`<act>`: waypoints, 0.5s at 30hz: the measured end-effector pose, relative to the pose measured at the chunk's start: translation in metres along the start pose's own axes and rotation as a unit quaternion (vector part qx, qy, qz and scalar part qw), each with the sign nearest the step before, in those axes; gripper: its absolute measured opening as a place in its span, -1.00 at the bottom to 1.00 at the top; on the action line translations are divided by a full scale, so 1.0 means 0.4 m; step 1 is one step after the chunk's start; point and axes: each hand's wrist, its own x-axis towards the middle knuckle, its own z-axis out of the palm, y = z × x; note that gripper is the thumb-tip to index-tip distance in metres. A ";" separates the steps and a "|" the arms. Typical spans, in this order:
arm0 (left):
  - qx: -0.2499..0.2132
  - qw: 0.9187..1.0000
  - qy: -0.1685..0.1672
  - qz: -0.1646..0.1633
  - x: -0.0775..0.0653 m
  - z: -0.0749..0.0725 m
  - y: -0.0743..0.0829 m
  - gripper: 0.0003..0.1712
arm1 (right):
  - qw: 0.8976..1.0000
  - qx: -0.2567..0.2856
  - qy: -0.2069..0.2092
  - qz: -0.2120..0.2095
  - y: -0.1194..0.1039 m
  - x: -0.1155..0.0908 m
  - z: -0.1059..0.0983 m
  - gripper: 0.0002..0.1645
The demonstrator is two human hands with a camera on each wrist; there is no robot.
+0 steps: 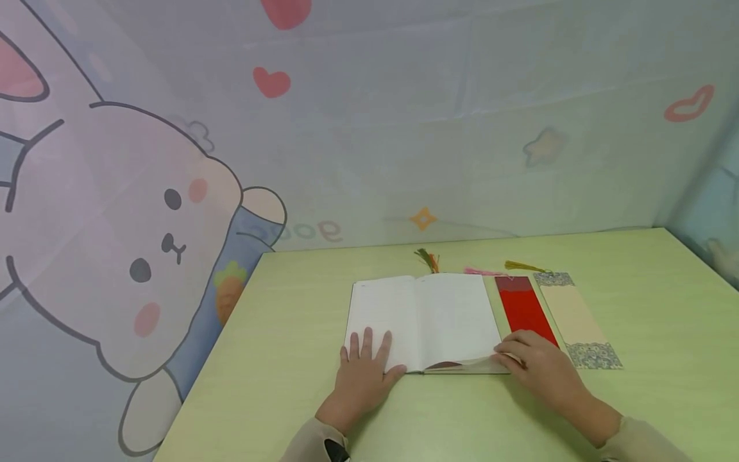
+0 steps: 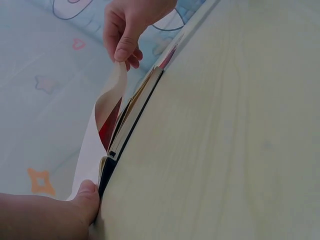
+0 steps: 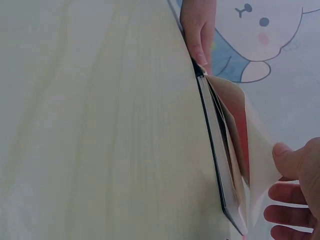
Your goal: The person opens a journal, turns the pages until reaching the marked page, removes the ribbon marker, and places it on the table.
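An open notebook (image 1: 456, 314) with blank white pages lies on the table. My left hand (image 1: 362, 378) rests on its left page, fingers spread and thumb at the lower edge. My right hand (image 1: 543, 369) pinches the lower right corner of the right page (image 2: 107, 100) between thumb and finger, lifting it into a curve. Under the raised page, part of a red bookmark (image 3: 241, 132) shows inside the notebook. Green and orange tassels (image 1: 429, 260) stick out past the top edge. Beyond the right hand's fingers lies another red bookmark (image 1: 524, 305), partly covered by that hand.
A cream bookmark (image 1: 574, 314) with patterned grey ends and a yellow tassel (image 1: 525, 266) lies on the right. A pink tassel (image 1: 485, 272) reaches over the notebook's top right corner. Behind the pale green table (image 1: 277, 340) hangs a printed cloth (image 1: 369, 141) with a rabbit.
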 end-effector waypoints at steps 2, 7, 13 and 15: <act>-0.002 1.000 -0.001 -0.002 0.000 0.002 0.000 -0.21 | 1.000 0.006 0.004 0.014 -0.004 0.001 -0.001 -0.73; -0.002 1.000 -0.005 -0.003 0.002 0.004 -0.001 -0.20 | 0.999 0.027 0.006 0.042 -0.015 0.002 -0.005 -0.75; -0.005 1.000 -0.010 -0.007 0.000 0.000 0.000 -0.20 | 0.996 0.057 0.008 0.074 -0.026 0.004 -0.007 -0.78; -0.007 1.000 -0.012 -0.008 -0.001 -0.003 0.000 -0.20 | 0.995 0.062 0.007 0.080 -0.029 0.004 -0.008 -0.79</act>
